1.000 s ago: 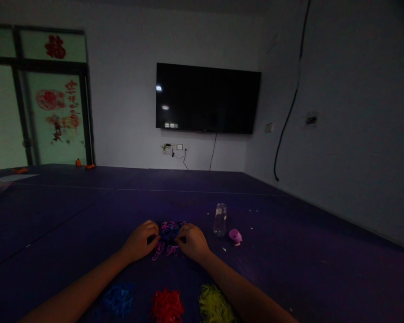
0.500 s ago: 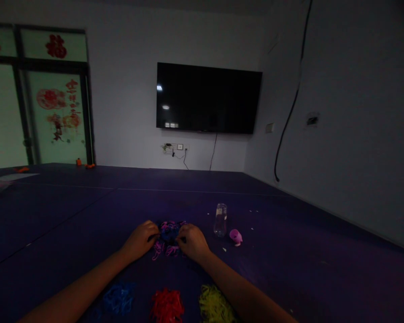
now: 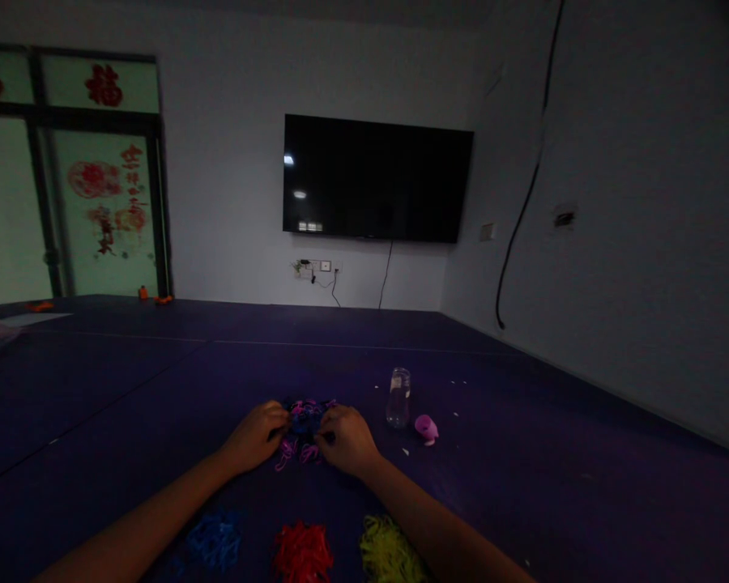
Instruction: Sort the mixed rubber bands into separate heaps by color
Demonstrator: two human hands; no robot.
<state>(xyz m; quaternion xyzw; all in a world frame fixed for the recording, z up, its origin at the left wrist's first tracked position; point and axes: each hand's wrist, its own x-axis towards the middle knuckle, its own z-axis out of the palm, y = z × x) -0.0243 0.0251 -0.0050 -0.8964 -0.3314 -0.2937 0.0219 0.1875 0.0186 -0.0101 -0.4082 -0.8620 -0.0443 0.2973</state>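
Observation:
A pile of mixed pink, purple and blue loops that look like rubber bands point(image 3: 307, 410) lies on the dark mat between my hands. My left hand point(image 3: 260, 437) is at the pile's left edge, its fingers curled in. At the right edge, my right hand point(image 3: 347, 439) has thumb and finger pinched together. What either hand holds is too small and dark to make out. Nearer to me lie three sorted heaps: blue bands point(image 3: 215, 541), red bands point(image 3: 304, 552) and yellow-green bands point(image 3: 389, 551). My right forearm passes over part of the yellow-green heap.
Right of my right hand, a clear bottle point(image 3: 398, 398) stands upright beside a pink cap or cup point(image 3: 426, 427). Small white scraps dot the purple mat point(image 3: 522, 486). Orange objects point(image 3: 163, 300) lie at the far left edge. A television point(image 3: 377, 178) hangs on the wall.
Both hands stay at the pile, with only slight finger shifts. The left fingers are a little nearer the loops. Bottle, cap and heaps have not moved.

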